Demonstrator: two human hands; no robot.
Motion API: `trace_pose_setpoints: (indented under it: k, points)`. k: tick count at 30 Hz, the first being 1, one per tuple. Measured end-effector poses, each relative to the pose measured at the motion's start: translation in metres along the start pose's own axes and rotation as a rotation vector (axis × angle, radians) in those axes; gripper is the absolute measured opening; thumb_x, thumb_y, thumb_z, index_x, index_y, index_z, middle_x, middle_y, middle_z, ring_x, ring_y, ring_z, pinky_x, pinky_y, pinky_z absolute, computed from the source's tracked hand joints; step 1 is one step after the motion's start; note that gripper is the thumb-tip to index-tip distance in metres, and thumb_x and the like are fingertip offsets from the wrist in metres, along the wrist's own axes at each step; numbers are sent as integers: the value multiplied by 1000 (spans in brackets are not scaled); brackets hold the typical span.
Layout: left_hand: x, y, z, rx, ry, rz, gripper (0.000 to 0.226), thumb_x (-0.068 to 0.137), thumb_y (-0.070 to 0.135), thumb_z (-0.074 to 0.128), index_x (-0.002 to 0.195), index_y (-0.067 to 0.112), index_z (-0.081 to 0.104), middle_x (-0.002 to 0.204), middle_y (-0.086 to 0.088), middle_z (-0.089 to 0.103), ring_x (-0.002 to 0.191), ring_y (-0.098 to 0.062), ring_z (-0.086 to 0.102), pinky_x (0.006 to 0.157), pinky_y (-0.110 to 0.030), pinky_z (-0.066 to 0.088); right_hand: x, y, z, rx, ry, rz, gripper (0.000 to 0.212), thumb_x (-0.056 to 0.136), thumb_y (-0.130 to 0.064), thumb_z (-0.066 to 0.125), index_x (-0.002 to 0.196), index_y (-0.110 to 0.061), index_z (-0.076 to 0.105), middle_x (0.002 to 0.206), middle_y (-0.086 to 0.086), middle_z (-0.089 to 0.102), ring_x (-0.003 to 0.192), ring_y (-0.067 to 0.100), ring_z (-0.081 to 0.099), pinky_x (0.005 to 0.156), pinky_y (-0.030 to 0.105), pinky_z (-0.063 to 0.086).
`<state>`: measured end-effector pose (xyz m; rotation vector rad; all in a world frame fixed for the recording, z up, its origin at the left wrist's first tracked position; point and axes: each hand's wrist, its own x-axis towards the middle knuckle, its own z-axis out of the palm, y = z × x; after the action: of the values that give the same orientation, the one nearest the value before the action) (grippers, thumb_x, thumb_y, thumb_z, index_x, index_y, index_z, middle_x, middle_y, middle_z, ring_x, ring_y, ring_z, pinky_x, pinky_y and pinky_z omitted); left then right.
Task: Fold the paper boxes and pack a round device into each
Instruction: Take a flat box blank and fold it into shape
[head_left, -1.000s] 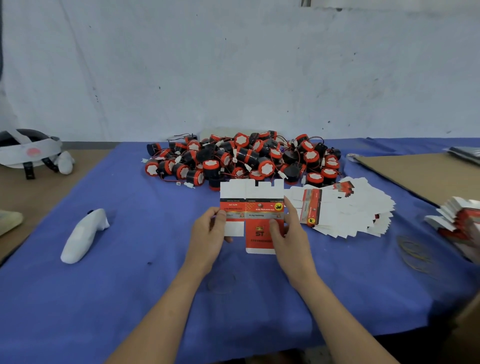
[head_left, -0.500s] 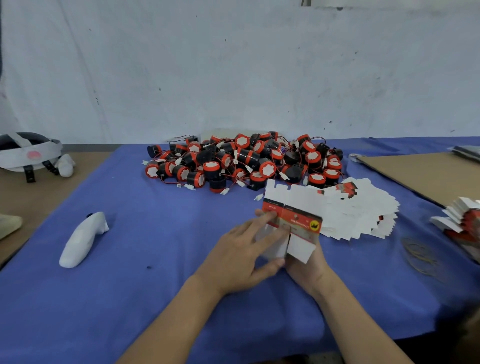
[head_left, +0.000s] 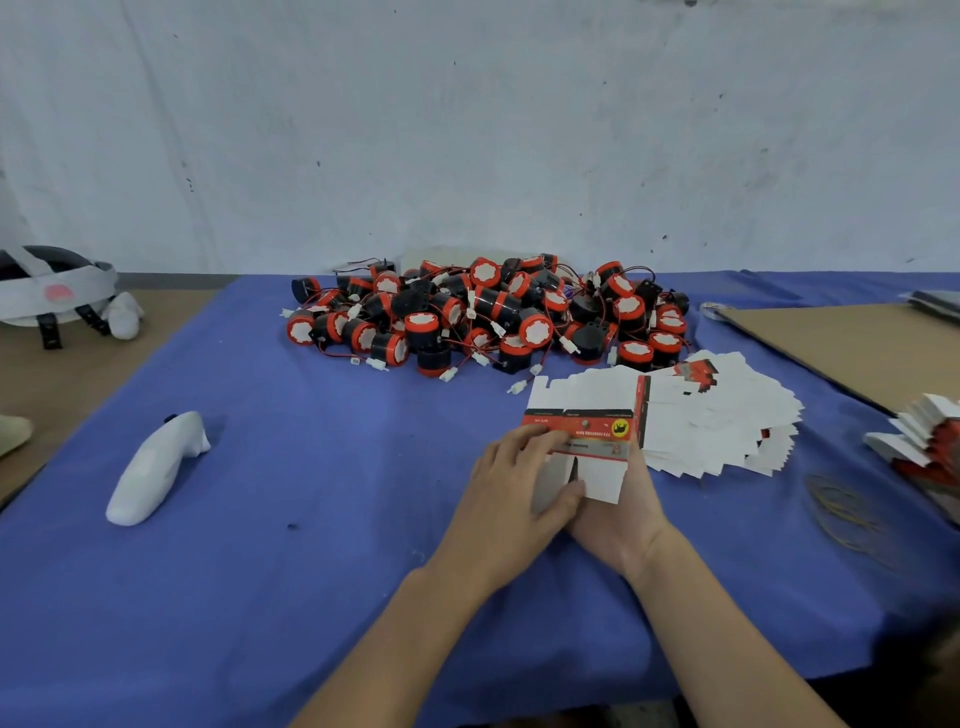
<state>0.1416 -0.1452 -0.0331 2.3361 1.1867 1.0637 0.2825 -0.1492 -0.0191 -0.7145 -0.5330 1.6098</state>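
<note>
A red-and-white paper box blank (head_left: 589, 415) is held just above the blue cloth, partly folded, its white flaps pointing up and down. My left hand (head_left: 514, 493) grips its left side, fingers over the red band and thumb against a lower flap. My right hand (head_left: 623, 514) holds it from underneath on the right, mostly hidden behind the card. A heap of round black-and-red devices (head_left: 488, 317) with red wires lies behind. A fanned stack of flat box blanks (head_left: 727, 421) lies just to the right.
A white controller (head_left: 156, 467) lies on the blue cloth (head_left: 260, 571) at the left. A headset (head_left: 52, 291) sits on the far-left bench. Brown cardboard (head_left: 857, 348), another pile of blanks (head_left: 924, 441) and rubber bands (head_left: 841, 509) are at the right.
The blank was spread flat between both hands, then swung right toward the stack. My left hand crossed over onto it and my right hand slid beneath; the card now stands partly folded.
</note>
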Motion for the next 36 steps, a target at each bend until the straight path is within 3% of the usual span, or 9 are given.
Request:
trace_pose_setpoints:
  k: [6, 11, 14, 16, 20, 23, 25, 32, 36]
  points:
    - [14, 11, -6, -132, 87, -98, 58, 92, 29, 54, 146, 34, 34, 147, 15, 35, 131, -6, 36, 111, -33, 38, -5, 4, 14, -142, -64, 9, 53, 99, -58, 38, 108, -26, 80, 119, 3, 73, 110, 17, 70, 82, 32, 59]
    - [16, 18, -13, -271, 113, -128, 36, 101, 42, 49, 136, 44, 42, 130, 20, 56, 114, 0, 56, 96, -35, 53, -7, 5, 21, -262, -110, -40, 53, 103, -51, 31, 115, -22, 74, 116, 5, 72, 109, 17, 69, 87, 30, 58]
    - [23, 12, -27, -194, 79, -128, 41, 101, 48, 49, 139, 47, 34, 127, 17, 63, 94, 5, 62, 83, -22, 54, -3, 6, 24, -310, -132, -82, 53, 99, -51, 31, 128, -17, 60, 113, 5, 74, 105, 17, 71, 84, 30, 58]
    - [29, 8, -35, 10, 9, -45, 51, 101, 44, 50, 145, 46, 25, 141, 16, 51, 98, 0, 61, 76, -22, 53, -2, 7, 23, -292, -133, -74, 49, 102, -49, 30, 134, -22, 57, 120, 3, 73, 110, 16, 69, 87, 32, 57]
    - [35, 4, -46, 230, -136, 72, 76, 94, 37, 56, 149, 46, 4, 163, 7, 14, 134, -19, 42, 78, -36, 53, -3, 10, 15, -254, -148, -47, 40, 104, -43, 37, 135, -28, 57, 130, 3, 68, 119, 19, 65, 87, 34, 57]
    - [38, 7, -50, 232, -260, 72, 88, 91, 44, 58, 149, 47, -8, 165, 9, 5, 144, -18, 26, 92, -40, 52, 0, 17, 9, -283, -148, -112, 29, 97, -32, 43, 119, -27, 61, 105, -7, 77, 112, 19, 67, 73, 23, 58]
    - [39, 9, -50, 268, -288, 59, 89, 90, 49, 57, 151, 44, -8, 163, 7, 9, 141, -18, 29, 91, -40, 53, 1, 18, 8, -315, -133, -149, 27, 94, -29, 43, 116, -26, 58, 96, -10, 78, 104, 15, 70, 69, 21, 57]
    - [35, 4, -54, 383, -206, 30, 71, 98, 39, 46, 155, 36, 3, 151, 4, 40, 105, -20, 58, 75, -42, 56, -4, 7, 10, -193, -271, 19, 41, 105, -37, 41, 135, -16, 61, 130, 13, 66, 113, 29, 68, 86, 45, 57]
    - [35, 6, -50, 265, -248, -73, 79, 98, 29, 47, 157, 35, -5, 151, 1, 42, 103, -23, 61, 78, -41, 55, -5, 8, 13, -245, -378, 69, 40, 89, -21, 51, 125, -19, 69, 119, 10, 70, 106, 25, 70, 82, 38, 57]
